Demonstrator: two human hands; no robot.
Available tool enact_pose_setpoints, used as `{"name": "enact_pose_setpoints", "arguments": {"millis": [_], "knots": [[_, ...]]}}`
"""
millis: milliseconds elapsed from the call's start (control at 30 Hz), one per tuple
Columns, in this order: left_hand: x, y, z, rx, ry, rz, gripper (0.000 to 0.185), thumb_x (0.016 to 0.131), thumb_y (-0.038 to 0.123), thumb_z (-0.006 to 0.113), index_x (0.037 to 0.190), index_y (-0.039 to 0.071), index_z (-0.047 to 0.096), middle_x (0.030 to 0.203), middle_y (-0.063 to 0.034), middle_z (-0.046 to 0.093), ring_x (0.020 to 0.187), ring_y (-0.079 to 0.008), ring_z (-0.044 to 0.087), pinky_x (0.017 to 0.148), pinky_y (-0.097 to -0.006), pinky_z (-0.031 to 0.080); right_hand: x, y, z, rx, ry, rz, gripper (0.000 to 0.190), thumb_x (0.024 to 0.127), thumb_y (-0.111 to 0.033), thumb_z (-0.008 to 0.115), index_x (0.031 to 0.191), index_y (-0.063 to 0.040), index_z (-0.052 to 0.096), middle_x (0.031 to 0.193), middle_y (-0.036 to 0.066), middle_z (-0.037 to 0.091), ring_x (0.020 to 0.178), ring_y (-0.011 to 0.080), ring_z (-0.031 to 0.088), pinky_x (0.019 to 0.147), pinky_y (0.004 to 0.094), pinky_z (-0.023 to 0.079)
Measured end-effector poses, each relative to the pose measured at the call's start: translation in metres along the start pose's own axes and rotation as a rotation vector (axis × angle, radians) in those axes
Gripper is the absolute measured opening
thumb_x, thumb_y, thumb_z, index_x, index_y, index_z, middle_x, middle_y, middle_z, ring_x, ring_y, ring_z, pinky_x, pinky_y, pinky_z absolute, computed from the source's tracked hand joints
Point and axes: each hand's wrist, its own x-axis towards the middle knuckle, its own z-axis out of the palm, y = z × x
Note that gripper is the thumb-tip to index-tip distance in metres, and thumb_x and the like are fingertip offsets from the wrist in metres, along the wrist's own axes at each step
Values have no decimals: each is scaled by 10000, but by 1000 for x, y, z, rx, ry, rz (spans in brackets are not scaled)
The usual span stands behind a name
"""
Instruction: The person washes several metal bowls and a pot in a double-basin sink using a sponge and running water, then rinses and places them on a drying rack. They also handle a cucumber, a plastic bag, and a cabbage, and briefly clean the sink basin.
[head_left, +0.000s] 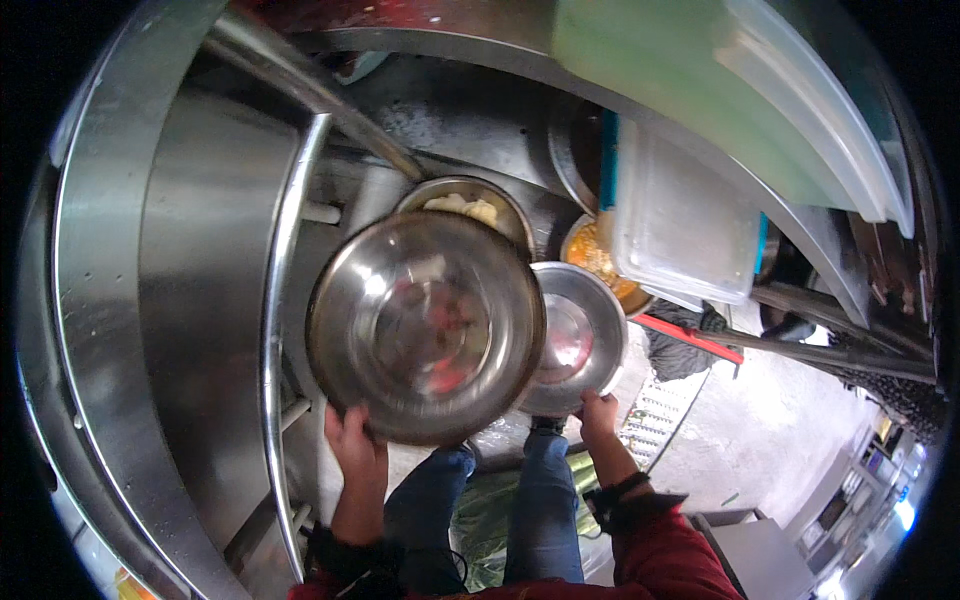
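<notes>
My left hand (352, 439) grips the near rim of a large steel bowl (435, 330), whose bare inside faces up with red reflections. In my right hand (598, 414) is the rim of a smaller steel bowl (606, 337). The large bowl overlaps the left part of the small one, so that part is hidden. Behind the large bowl stands another steel bowl (517, 221) with pale pieces of food (465, 206) in it, partly covered from view. Farther right, a bowl (646, 304) contains orange-yellow food (589, 251).
A clear plastic container (686, 217) with blue clips hangs over the orange food. Steel shelving (450, 45) curves above, and a steel rail (281, 285) runs along the left. A grey mop head (679, 341) with a red handle (694, 337) and a slotted drain cover (660, 420) lie right.
</notes>
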Motion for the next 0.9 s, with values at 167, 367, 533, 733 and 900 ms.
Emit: {"name": "enact_pose_setpoints", "arguments": {"millis": [167,367,533,733,900], "knots": [[126,-49,94,-383,-10,-308,79,860,52,517,901,57,584,844,-32,620,691,-104,573,543,-202,485,-53,-27,-72,193,233,-96,164,775,-57,558,882,60,518,764,118,577,579,204,594,552,345,555],[263,-86,197,-698,-411,-224,148,926,47,441,914,-42,559,846,-143,636,785,-223,637,716,-311,572,-48,-65,-95,393,398,-216,185,789,-57,543,942,46,524,913,134,588,739,240,627,631,379,575],[275,-128,270,-313,-712,-196,310,971,341,464,1156,92,460,1122,-131,544,1061,-305,538,888,-430,471,-37,-77,-80,527,361,-212,178,794,-54,543,939,42,506,919,138,588,761,264,642,673,404,598],[173,-187,345,-26,-792,-153,303,851,157,613,1135,85,539,875,-49,632,665,-147,607,486,-260,463,-43,-76,-58,612,406,-171,170,800,-98,572,941,-20,519,904,91,595,741,214,635,606,363,585],[192,-193,349,75,-809,-73,137,839,110,591,957,43,614,705,-54,623,452,-143,505,374,-279,350,-32,-95,-37,749,349,-233,154,813,-79,550,949,-8,540,890,86,591,763,197,620,656,369,583]]}}
